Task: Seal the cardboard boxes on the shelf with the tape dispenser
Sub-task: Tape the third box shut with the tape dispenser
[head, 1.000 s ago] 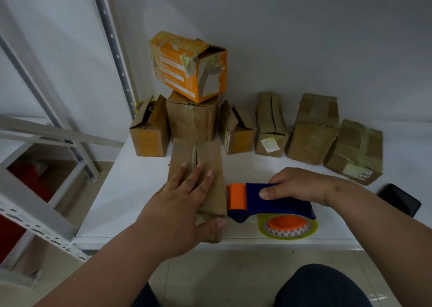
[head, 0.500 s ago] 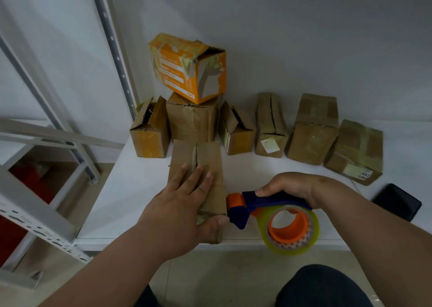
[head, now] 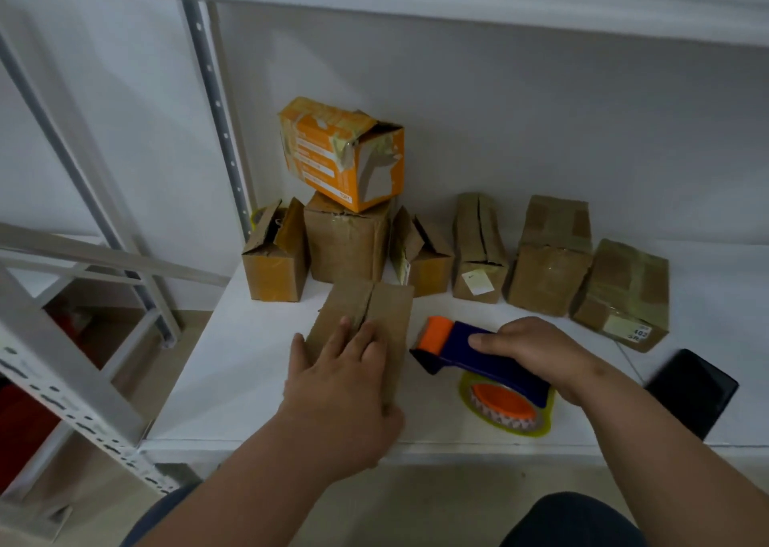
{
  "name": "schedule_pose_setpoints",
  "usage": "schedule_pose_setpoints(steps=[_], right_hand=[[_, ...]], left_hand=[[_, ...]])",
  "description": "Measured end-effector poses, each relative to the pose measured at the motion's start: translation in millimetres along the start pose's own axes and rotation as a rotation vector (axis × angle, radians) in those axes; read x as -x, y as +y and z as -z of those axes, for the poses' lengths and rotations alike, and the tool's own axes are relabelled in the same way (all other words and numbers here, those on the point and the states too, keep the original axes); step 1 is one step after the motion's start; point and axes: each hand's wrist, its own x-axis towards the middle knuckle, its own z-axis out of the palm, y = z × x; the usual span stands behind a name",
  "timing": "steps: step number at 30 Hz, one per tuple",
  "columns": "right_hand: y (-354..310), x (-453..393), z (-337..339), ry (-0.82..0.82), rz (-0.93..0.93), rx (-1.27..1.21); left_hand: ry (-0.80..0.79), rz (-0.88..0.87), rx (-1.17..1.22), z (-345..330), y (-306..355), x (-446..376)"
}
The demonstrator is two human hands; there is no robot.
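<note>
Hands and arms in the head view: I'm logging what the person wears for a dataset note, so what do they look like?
Both the left hand and the right hand are bare: no gloves, rings, watch or bracelets show. The forearms are bare too, with no sleeve reaching into view. Nothing is marked or taped on them. Fingernails are short and plain.

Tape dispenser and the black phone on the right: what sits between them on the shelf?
In the head view only the right hand, gripping the tape dispenser, and its wrist fill that stretch before the black phone. No other object lies there, just bare white shelf.
</note>
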Motion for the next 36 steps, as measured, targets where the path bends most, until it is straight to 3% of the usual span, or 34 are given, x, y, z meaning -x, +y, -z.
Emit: schedule_pose_setpoints(steps=[3, 9, 13, 19, 24, 27, 31, 34, 36], right_hand=[[12.0, 15.3, 7.3, 0.124, 0.01, -0.05], [39.2, 39.9, 4.7, 0.329, -0.003, -0.034], [38.2, 49.8, -3.1, 0.357, 0.035, -0.045], [29.1, 51.7, -14.7, 0.343, 0.097, -0.088], [25.0, 53.9, -17.1, 0.333, 0.111, -0.055], [26.8, 56.0, -16.6, 0.344, 0.116, -0.051], [27.4, 58.4, -17.8, 0.362, 0.118, -0.056], [25.8, 58.8, -19.6, 0.362, 0.122, -0.064], [25.1, 59.7, -19.7, 0.366, 0.13, -0.068]], left_hand=[[-0.007, -0.055, -0.056, 10.1, -14.5, 7.9], [0.129, -0.102, -0.19, 4.2, -45.5, 21.3], [0.22, -0.044, -0.045, -7.0, -34.3, 20.2], [0.237, -0.068, -0.056, -19.2, -34.4, 6.8], [0.221, -0.351, -0.115, -7.2, -65.5, 1.1], [0.329, -0.346, -0.07, -6.7, -83.8, 1.3], [0.426, -0.254, 0.062, -13.8, -57.7, 11.9], [0.277, -0.07, 0.13, -26.1, -35.7, 18.6], [0.251, -0.049, 0.164, -33.2, -32.8, 19.1]])
